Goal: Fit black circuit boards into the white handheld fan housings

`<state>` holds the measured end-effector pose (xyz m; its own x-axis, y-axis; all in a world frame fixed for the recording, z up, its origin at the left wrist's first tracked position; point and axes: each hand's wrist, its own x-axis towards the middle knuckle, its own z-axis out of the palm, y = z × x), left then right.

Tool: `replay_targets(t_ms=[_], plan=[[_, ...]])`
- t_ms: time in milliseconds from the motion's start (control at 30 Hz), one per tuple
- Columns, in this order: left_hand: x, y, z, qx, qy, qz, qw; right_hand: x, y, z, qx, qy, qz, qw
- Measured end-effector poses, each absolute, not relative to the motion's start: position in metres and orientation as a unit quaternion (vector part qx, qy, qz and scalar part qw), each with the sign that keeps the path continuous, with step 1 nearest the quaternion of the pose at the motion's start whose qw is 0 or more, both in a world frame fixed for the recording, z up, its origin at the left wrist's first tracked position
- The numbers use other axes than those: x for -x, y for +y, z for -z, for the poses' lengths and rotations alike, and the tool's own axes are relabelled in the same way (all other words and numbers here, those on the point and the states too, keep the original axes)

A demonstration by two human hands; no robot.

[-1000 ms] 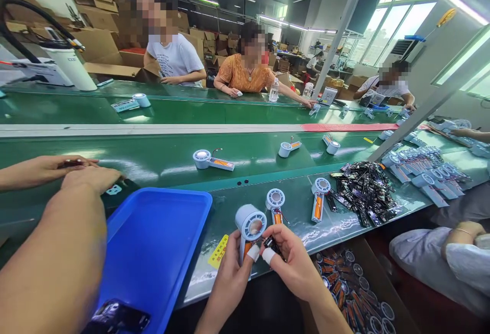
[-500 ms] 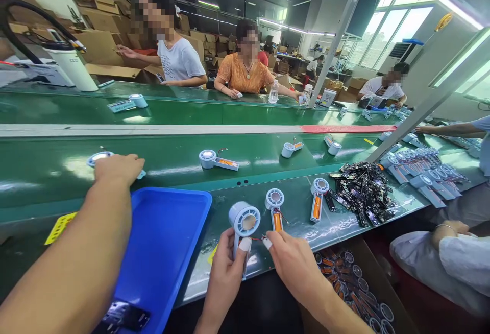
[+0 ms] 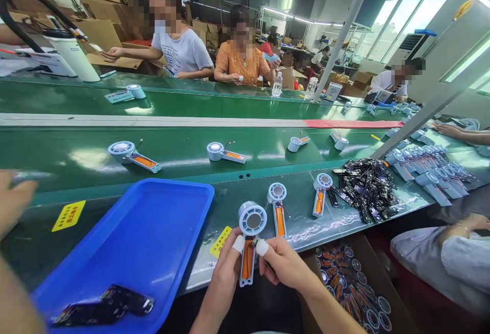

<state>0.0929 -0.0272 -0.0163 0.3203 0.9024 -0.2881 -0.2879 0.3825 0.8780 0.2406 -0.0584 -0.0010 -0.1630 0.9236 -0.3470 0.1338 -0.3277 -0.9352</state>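
- Left hand point(image 3: 225, 272) grips the handle of a pale blue handheld fan half-shell point(image 3: 249, 237) with a round white head and an open orange battery bay; taped fingertip pressed at the neck.
- Right hand point(image 3: 285, 267) is closed against the same neck from the other side, also with a white-taped fingertip; a small dark part seems pinched there, too small to be sure.
- Fan shell is held up over the near edge of the green desk point(image 3: 268, 170), head away from the wearer, handle towards the body, open side up.
- Looks: grey disc in the round head, orange cell filling the handle, thin wires at the neck.
- Risk: wires at the neck are fine; a hard pull or pinch under the fingertips could likely snap or trap them.
- Risk: shell hangs past the desk edge, so a loose grip would probably drop it into the box of fan parts point(image 3: 352, 293) below.
- Nearby: blue plastic tray point(image 3: 153, 221) to the left, two more open fan shells point(image 3: 278, 206) just beyond, pile of black circuit boards point(image 3: 363, 188) to the right.
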Motion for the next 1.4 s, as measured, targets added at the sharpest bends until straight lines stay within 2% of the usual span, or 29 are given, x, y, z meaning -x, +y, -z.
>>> replay_targets(t_ms=[233, 367, 500, 600, 833, 1033, 1133, 1400], plan=[[-0.098, -0.033, 0.038, -0.415, 0.433, -0.404, 0.691, -0.230, -0.064, 0.009, 0.561, -0.388, -0.569, 0.458], [-0.098, -0.030, 0.033, -0.433, 0.463, -0.418, 0.651, -0.229, -0.079, 0.002, 0.591, -0.456, -0.448, 0.493], [-0.098, -0.026, 0.029, -0.471, 0.486, -0.427, 0.600, -0.227, -0.097, 0.005, 0.604, -0.616, -0.282, 0.420], [-0.097, -0.025, 0.029, -0.473, 0.495, -0.416, 0.598, -0.222, -0.101, 0.013, 0.636, -0.646, -0.175, 0.383], [-0.105, -0.038, 0.028, -0.447, 0.505, -0.394, 0.625, -0.205, -0.089, 0.028, 0.675, -0.660, -0.055, 0.326], [-0.113, -0.039, 0.028, -0.431, 0.531, -0.388, 0.617, -0.201, -0.089, 0.021, 0.690, -0.702, -0.038, 0.172], [-0.114, -0.038, 0.031, -0.415, 0.531, -0.389, 0.627, -0.206, -0.090, 0.015, 0.679, -0.722, -0.050, 0.126], [-0.115, -0.036, 0.037, -0.430, 0.526, -0.420, 0.602, -0.218, -0.083, 0.012, 0.624, -0.765, -0.094, 0.126]])
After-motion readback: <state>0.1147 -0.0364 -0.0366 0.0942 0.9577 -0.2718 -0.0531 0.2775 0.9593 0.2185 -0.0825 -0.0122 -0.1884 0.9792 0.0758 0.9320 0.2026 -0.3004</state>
